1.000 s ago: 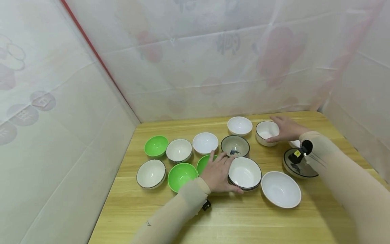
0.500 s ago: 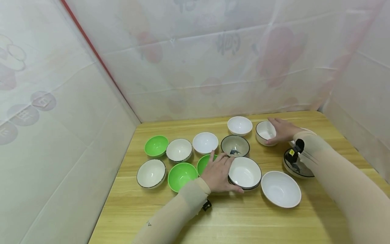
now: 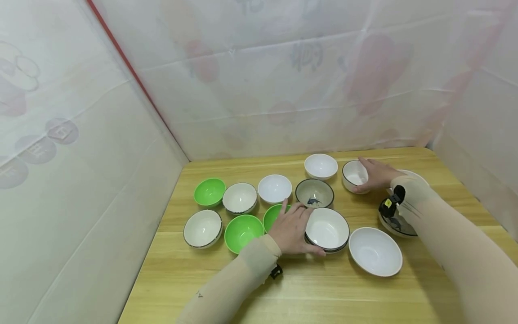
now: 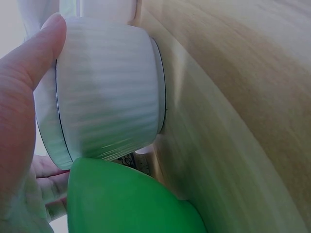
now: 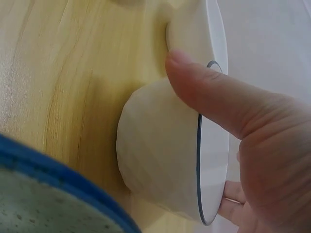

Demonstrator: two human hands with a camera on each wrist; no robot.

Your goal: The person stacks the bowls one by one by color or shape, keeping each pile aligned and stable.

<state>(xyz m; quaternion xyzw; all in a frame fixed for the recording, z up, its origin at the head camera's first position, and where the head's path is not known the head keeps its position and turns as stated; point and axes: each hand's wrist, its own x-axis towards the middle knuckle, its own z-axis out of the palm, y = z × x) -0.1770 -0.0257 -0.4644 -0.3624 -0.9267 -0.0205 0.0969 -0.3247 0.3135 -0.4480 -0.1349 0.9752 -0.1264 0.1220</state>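
In the head view my left hand spans the left side of a stack of white bowls with dark rims. Its thumb lies at the near rim and its fingers reach toward the far rim. The left wrist view shows the thumb against the ribbed white wall of the stack, with a green bowl beside it. At the back right my right hand grips a dark-rimmed white bowl standing on the table. In the right wrist view the thumb presses outside this faceted bowl; the other fingers are partly hidden behind it.
Several more bowls stand on the wooden table: green bowls, cream bowls, white bowls and a grey fish-patterned bowl. A wide white bowl sits near the right forearm, which partly covers another patterned bowl.
My right hand has moved slightly left and closed in on the dark-rimmed white bowl. The left hand keeps its place at the stack. The head view has shifted a little.
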